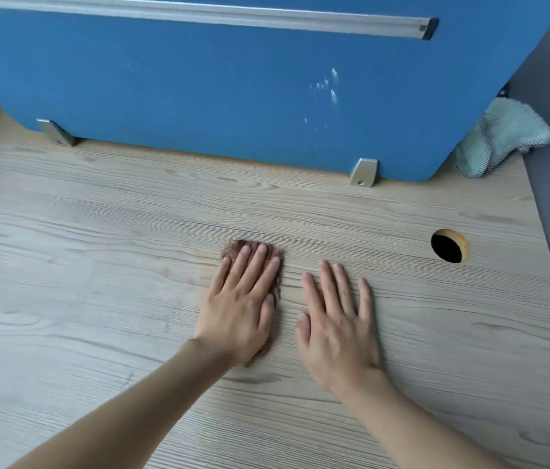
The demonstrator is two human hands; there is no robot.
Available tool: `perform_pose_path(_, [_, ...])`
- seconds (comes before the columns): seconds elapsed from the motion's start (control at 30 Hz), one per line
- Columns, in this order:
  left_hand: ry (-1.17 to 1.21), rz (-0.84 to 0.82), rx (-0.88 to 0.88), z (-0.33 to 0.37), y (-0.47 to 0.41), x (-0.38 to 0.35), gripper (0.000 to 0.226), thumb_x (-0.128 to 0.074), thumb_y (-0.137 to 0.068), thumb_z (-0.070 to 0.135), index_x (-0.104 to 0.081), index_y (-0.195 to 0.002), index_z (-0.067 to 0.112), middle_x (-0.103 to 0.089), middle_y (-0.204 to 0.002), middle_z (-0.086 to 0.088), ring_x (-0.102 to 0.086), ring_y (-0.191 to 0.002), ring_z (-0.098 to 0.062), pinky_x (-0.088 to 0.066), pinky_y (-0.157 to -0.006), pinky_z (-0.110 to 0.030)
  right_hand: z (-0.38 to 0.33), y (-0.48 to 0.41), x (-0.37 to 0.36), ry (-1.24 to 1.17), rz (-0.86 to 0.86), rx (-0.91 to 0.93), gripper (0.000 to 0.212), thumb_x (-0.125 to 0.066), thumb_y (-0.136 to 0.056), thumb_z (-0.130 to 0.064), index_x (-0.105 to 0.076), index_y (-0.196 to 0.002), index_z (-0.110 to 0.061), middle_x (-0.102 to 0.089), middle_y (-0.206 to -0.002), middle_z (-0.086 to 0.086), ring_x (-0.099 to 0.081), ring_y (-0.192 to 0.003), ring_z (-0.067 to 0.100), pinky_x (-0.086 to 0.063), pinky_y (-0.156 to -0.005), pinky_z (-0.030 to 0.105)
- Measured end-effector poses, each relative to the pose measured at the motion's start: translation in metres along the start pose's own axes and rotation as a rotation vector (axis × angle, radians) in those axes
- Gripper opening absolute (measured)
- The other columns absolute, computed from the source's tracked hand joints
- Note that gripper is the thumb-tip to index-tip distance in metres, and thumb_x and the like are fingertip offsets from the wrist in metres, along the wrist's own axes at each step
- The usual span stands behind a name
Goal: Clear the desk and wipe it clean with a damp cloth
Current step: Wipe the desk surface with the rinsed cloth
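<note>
Fingers (256, 265) of the left hand (238, 309) lie straight and close together, pressing flat on a brown fuzzy cloth (233, 247) on the desk (97, 265). The cloth shows just past the fingertips, along the thumb side and under the heel of the palm. Its long axis runs with the fingers, pointing toward the blue partition (199, 79). The right hand (338, 330) rests just beside the left thumb on bare wood, fingers straight, slightly spread, holding nothing. A cable hole (449, 246) lies right of its fingertips. A crumpled teal cloth (500, 137) sits well beyond them, at the partition's end.
</note>
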State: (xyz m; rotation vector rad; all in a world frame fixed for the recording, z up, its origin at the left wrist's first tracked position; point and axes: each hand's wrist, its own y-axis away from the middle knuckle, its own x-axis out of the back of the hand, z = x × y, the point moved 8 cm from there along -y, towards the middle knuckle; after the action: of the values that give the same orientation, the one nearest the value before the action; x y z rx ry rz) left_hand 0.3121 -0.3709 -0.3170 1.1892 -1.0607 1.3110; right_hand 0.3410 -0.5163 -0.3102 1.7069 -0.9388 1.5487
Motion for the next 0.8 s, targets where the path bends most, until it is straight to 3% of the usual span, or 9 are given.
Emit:
perform_pose_path(0.07, [-0.003,-0.001,-0.033,-0.008,-0.005,-0.003,0.061,-0.024,-0.099,0.037,-0.021,-0.158,0.025,-0.017,-0.165,0.0,-0.009,-0.154,-0.02,-0.016,-0.122,-0.047,0.001,0.001,0.0,0.01,-0.008,0.0,0.064,-0.037,-0.092,-0.042,-0.045,-0.15,-0.015,-0.031,-0.162,0.013,-0.026,-0.151,0.031,-0.02,-0.118,0.061])
perform_pose_path(0.27, [-0.015,0.026,0.085,-0.009,-0.007,0.004,0.064,-0.024,-0.096,0.038,-0.021,-0.158,0.024,-0.016,-0.165,-0.001,-0.007,-0.154,-0.021,-0.014,-0.123,-0.047,0.001,0.0,-0.001,0.019,-0.005,-0.001,0.065,-0.035,-0.092,-0.042,-0.046,-0.15,-0.015,-0.033,-0.161,0.014,-0.028,-0.15,0.031,-0.021,-0.117,0.061])
perform_pose_path(0.43, [-0.003,-0.021,-0.042,0.003,0.023,-0.002,0.061,-0.026,-0.099,0.038,-0.018,-0.159,0.026,-0.014,-0.166,0.001,-0.005,-0.154,-0.018,-0.013,-0.123,-0.045,0.0,0.001,0.0,0.038,-0.018,0.009,0.065,-0.033,-0.093,-0.042,-0.044,-0.151,-0.014,-0.031,-0.161,0.014,-0.026,-0.15,0.032,-0.019,-0.118,0.061])
perform_pose_path(0.63, [-0.013,0.036,0.166,-0.022,0.005,0.005,0.063,-0.022,-0.096,0.039,-0.021,-0.158,0.026,-0.016,-0.166,0.0,-0.008,-0.154,-0.02,-0.012,-0.124,-0.045,0.0,0.0,-0.001,0.041,-0.017,0.003,0.065,-0.033,-0.092,-0.042,-0.044,-0.151,-0.015,-0.032,-0.161,0.014,-0.025,-0.15,0.031,-0.019,-0.118,0.061])
perform_pose_path(0.8, [0.014,-0.026,0.004,0.008,0.046,-0.002,0.062,-0.024,-0.1,0.039,-0.012,-0.159,0.029,-0.008,-0.167,0.002,0.0,-0.154,-0.018,-0.009,-0.124,-0.045,-0.001,0.0,-0.002,0.047,-0.019,-0.005,0.066,-0.031,-0.092,-0.042,-0.045,-0.15,-0.015,-0.031,-0.161,0.014,-0.026,-0.15,0.031,-0.018,-0.118,0.061])
